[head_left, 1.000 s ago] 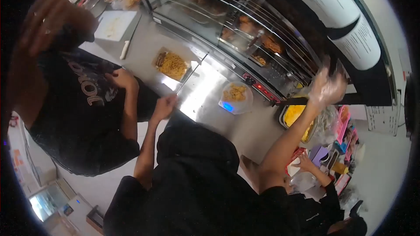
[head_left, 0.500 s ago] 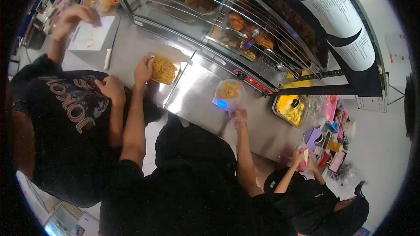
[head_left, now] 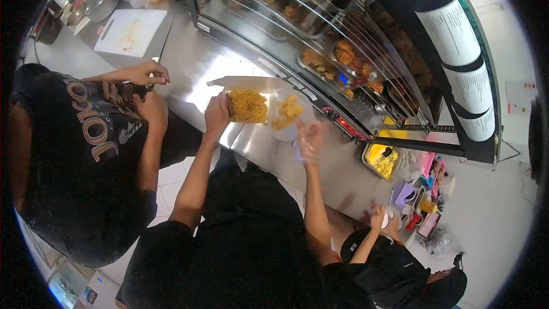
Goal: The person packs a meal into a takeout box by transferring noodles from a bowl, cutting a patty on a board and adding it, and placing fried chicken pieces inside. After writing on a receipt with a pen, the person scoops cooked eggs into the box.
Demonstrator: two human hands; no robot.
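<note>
My left hand (head_left: 217, 115) grips the near left side of an open cardboard food box (head_left: 251, 83), its lid folded back. Yellow noodles (head_left: 247, 106) fill the box. Close against its right side is a pale, shallow dish (head_left: 307, 109) bearing golden chopped pieces of food (head_left: 287, 111). My right hand (head_left: 309, 140), in a clear plastic glove, is bent beside the dish's right edge. Its fingers are blurred, and I cannot tell whether they touch the dish or hold anything.
A glass food warmer (head_left: 274, 28) runs along the counter's back. A white cutting board (head_left: 137, 30) lies left, near a co-worker's hand (head_left: 150, 73). A tray of yellow food (head_left: 382, 161) stands right. Another co-worker's hands (head_left: 383, 220) hold a small white item.
The noodle box has moved right with my left hand and now adjoins the dish. My right hand has risen slightly along the dish's right side. The left co-worker's raised hand has come down.
</note>
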